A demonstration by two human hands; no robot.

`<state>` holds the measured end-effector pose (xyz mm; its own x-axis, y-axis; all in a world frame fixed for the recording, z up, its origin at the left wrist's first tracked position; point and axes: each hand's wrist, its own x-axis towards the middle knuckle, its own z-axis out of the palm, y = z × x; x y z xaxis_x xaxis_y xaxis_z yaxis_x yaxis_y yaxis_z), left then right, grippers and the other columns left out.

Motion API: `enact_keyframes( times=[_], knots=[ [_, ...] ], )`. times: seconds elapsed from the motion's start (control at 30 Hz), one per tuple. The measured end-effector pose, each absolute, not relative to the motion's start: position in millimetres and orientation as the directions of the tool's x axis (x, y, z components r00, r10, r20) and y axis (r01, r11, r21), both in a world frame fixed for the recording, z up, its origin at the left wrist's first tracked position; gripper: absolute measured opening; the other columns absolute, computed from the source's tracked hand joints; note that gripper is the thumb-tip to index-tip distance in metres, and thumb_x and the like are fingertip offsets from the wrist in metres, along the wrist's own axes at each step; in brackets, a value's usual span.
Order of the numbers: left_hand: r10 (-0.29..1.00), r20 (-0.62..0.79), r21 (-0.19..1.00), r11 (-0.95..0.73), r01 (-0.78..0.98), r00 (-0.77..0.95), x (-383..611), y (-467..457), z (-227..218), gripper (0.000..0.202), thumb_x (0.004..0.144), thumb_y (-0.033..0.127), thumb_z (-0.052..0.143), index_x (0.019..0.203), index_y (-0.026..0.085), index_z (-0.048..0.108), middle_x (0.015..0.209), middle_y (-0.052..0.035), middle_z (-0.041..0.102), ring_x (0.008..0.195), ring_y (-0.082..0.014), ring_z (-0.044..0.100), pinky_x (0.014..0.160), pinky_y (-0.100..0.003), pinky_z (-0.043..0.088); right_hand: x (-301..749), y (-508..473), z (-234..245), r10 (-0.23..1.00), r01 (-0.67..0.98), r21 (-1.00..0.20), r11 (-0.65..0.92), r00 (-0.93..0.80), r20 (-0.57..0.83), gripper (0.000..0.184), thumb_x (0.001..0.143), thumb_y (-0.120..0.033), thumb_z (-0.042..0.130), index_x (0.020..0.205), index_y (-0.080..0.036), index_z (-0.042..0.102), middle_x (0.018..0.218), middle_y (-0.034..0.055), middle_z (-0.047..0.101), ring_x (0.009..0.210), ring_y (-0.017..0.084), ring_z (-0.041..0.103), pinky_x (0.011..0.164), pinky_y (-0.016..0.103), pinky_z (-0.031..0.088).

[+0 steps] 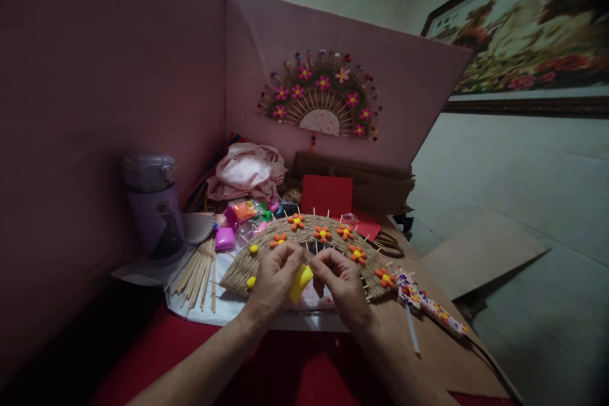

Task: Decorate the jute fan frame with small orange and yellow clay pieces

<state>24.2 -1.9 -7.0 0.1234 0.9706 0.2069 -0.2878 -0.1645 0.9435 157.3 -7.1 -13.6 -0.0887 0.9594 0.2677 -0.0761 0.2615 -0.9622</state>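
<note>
Here, the left hand (272, 282) pinches a yellow clay lump (301, 281) just before the woven fan (266, 250); the right hand (341, 282), fingers pressed together, meets it above the lump.

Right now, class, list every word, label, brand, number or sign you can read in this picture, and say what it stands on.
None can be read.
Purple bottle: a dark figure printed on it, no letters legible.
Patterned wrapped stick: coloured dots only.
Packets of clay: any print is too small and blurred.
Framed picture: an image, no text visible.
Yellow clay held by the left hand and right hand: unmarked.
</note>
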Motion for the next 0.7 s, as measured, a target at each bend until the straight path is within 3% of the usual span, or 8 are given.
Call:
enact_keyframes(
  times=[0.37,0.57,0.7],
  knots=[
    [0.956,0.269,0.943,-0.236,-0.236,0.119,23.6,-1.4,-12.8,0.024,0.081,0.037,0.056,0.073,0.015,0.057,0.064,0.0022,0.050,0.058,-0.0084,0.044,0.052,-0.019,0.036,155.5,-9.7,-13.0,0.954,-0.063,-0.956,0.285,-0.079,0.290,0.029,0.077,-0.037,0.067,0.065,-0.015,0.052,0.051,-0.0062,0.045,0.043,0.004,0.040,0.043,0.018,0.031],
    [0.972,0.210,0.934,-0.168,-0.314,0.105,24.6,-1.7,-9.5,0.024,0.078,0.038,0.058,0.069,0.015,0.054,0.059,0.0033,0.050,0.053,-0.0076,0.044,0.049,-0.019,0.036,156.6,-8.3,-16.0,0.950,-0.083,-0.963,0.256,-0.162,0.267,0.030,0.080,-0.042,0.062,0.068,-0.016,0.053,0.052,-0.0055,0.047,0.043,0.005,0.042,0.043,0.018,0.031],
    [0.975,0.188,0.940,-0.145,-0.310,0.115,24.1,-1.6,-8.2,0.025,0.077,0.039,0.059,0.070,0.015,0.055,0.059,0.0034,0.050,0.051,-0.0073,0.043,0.048,-0.019,0.035,157.0,-7.5,-15.5,0.959,-0.075,-0.965,0.251,-0.113,0.259,0.032,0.077,-0.042,0.065,0.066,-0.015,0.053,0.049,-0.0060,0.047,0.042,0.005,0.041,0.043,0.019,0.031]
  ],
)
